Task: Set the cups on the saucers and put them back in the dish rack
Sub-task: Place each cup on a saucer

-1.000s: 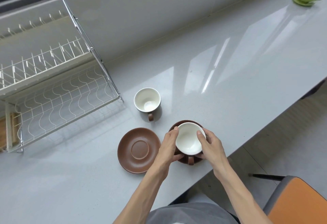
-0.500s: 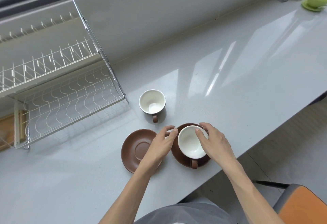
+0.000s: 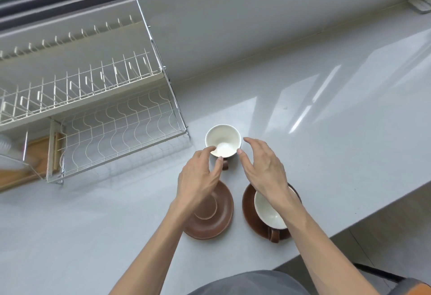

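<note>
A brown cup with a white inside [image 3: 271, 212] stands on a brown saucer [image 3: 248, 209] near the counter's front edge, partly hidden by my right forearm. Left of it lies a second brown saucer [image 3: 215, 221], bare. Farther back a second cup [image 3: 223, 139] stands on the counter, handle toward me. My left hand [image 3: 198, 178] reaches to the cup's left side, fingertips at its rim. My right hand [image 3: 263, 166] hovers at its right side, fingers spread, thumb close to the rim. Neither hand grips it.
A white wire dish rack [image 3: 98, 113] with two tiers stands at the left, its lower tier close to the far cup. A wooden board [image 3: 35, 154] sits under its left end. The counter edge [image 3: 363, 215] runs diagonally at the right.
Both hands have left the cup on the right saucer and moved forward to the far cup. The view has shifted, so the rack looks closer.
</note>
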Demonstrator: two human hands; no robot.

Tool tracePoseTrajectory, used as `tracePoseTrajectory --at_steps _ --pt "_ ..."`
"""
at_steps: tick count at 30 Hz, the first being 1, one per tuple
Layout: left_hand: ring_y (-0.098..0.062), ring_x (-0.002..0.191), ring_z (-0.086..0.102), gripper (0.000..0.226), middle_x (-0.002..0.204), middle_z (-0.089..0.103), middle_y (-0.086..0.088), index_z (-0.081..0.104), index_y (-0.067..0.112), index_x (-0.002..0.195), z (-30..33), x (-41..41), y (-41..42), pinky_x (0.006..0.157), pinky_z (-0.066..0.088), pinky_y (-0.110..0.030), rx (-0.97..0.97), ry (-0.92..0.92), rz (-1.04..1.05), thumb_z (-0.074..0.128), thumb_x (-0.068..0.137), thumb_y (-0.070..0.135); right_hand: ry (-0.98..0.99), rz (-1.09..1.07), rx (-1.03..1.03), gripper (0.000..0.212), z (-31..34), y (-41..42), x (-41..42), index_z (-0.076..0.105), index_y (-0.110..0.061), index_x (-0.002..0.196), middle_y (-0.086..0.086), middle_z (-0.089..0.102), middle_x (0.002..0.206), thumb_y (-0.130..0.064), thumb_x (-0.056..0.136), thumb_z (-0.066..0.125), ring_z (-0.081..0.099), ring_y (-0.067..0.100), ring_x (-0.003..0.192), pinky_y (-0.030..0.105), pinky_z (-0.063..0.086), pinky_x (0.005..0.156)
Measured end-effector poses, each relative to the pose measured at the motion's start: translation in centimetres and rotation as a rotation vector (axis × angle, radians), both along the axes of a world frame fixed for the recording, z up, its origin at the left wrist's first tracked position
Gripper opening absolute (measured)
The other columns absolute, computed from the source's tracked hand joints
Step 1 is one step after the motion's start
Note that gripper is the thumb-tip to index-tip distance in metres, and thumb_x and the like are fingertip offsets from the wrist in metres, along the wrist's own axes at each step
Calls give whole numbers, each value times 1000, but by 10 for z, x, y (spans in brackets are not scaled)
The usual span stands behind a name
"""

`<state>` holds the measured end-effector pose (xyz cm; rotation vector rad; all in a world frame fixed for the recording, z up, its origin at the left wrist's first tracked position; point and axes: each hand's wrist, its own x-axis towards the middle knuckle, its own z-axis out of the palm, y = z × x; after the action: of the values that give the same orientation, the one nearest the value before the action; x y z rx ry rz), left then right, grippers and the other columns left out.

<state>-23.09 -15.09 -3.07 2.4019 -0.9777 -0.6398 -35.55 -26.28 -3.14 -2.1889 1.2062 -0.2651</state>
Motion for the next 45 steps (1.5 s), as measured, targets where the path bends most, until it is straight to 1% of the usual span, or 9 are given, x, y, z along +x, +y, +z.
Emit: tracePoseTrajectory --at_steps 8,17,22,26,32,36,39,41,45 --pt "-26 132 51 54 149 48 0 40 27 150 -16 23 -24 97 48 -44 28 -172 -15 44 101 48 10 59 -2 52 -21 -14 35 40 -26 148 3 34 158 -46 100 46 34 23 144 42 43 103" --pt "-22 140 47 62 158 42 0 31 26 157 -35 37 -40 111 38 -40 -44 142 122 46 102 50 -71 1 212 62 -42 -27 47 26 -21 155 3 33 158 -42 101 47 34 19 144 31 31 112" --pt "-23 114 65 62 143 58 2 34 31 154 -39 40 -47 107 46 -45 -51 385 202 48 99 55 -108 -59 379 65 -45 -29 53 24 -20 156 4 38 157 -43 100 48 38 24 142 37 31 116" --pt "-11 92 68 59 104 61 14 43 29 150 -37 39 -49 98 55 -49 -148 585 329 54 97 52 -159 -158 486 61 -45 -33 57 31 -20 154 2 43 154 -41 100 50 41 23 140 37 34 114" --pt "-24 134 54 93 150 51 0 41 35 150 -32 33 -50 108 48 -49 -144 596 381 47 71 83 -247 -269 598 61 -46 -29 61 41 -24 148 2 53 143 -48 93 55 53 24 129 48 49 103" --pt "-21 127 58 90 150 50 -2 42 37 150 -23 32 -41 106 50 -49 -164 594 373 47 73 82 -275 -286 622 70 -39 -22 59 43 -26 147 2 53 144 -57 86 52 52 25 130 50 50 101" --pt "3 91 63 81 149 51 -2 42 35 151 -17 30 -31 102 53 -48 -203 609 348 50 81 74 -289 -288 628 76 -33 -14 57 44 -27 146 2 52 145 -63 80 50 52 25 131 51 50 101" --pt "6 82 61 79 145 53 -2 44 35 150 -13 27 -24 101 54 -48 -225 608 347 50 81 72 -302 -285 627 78 -29 -8 54 45 -27 145 2 52 145 -65 77 50 52 26 131 51 50 101" --pt "-15 109 68 80 138 58 0 49 41 144 -6 21 -5 103 52 -48 -223 611 359 49 75 82 -318 -270 620 81 -22 7 45 44 -27 145 2 52 145 -68 75 50 52 25 132 51 51 101"
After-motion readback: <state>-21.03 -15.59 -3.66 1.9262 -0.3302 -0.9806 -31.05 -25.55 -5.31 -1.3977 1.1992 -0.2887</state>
